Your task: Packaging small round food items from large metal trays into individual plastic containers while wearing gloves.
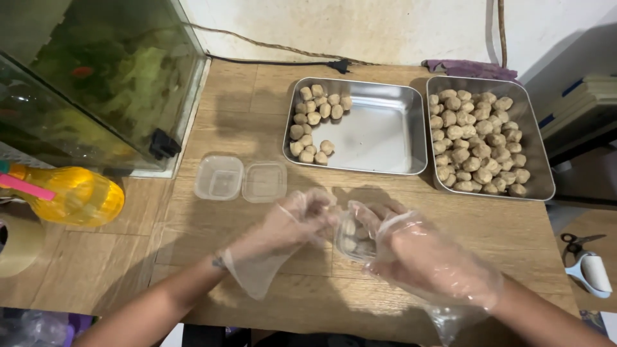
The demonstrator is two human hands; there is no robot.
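Two gloved hands meet at the wooden table's (257, 115) near edge: the right hand (418, 254) is curled around a small clear container (352, 241) holding a few tan balls, while the left hand (289, 225) pinches its fingertips at the container's rim, though what they grip cannot be told. At 12 o'clock sit two steel trays, the left tray (385, 138) holding roughly seventeen balls, the right tray (536, 160) heaped beyond counting; one empty hinged clear container (241, 178) lies open at 10 o'clock.
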